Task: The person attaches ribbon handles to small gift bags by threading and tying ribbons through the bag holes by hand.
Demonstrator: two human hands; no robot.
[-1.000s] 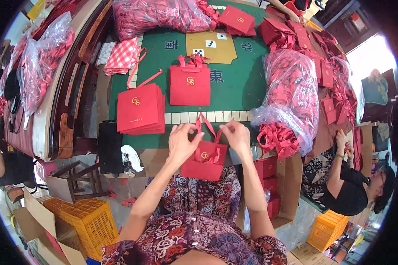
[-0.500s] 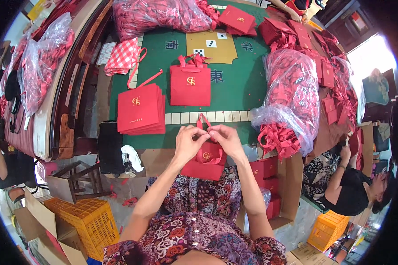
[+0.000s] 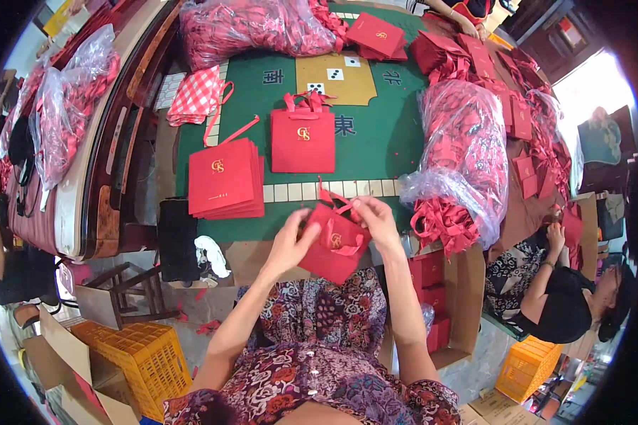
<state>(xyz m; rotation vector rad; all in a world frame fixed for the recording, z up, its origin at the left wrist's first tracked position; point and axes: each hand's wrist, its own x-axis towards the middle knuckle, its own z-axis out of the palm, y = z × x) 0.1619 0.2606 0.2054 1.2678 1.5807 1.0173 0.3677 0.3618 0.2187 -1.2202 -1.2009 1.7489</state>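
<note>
Centrally, a small red bag (image 3: 326, 256) sat tilted at the near edge of the green table (image 3: 376, 152). Right hand (image 3: 376, 220) pinched the ribbon handle (image 3: 339, 201) near its upper corner; left hand (image 3: 290, 240), blurred, lay against its left side, grip impossible to tell. Beyond: another red bag (image 3: 303, 154), a red stack (image 3: 222, 178) left, a plastic-wrapped bundle (image 3: 463, 152) right.

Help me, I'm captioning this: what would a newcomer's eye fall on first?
The plastic-wrapped red bundle on the right of the green tabletop probably draws it first. Next might come the small red bag at the near edge, between the left hand and right hand. The orange crate at lower left also stands out.
</note>
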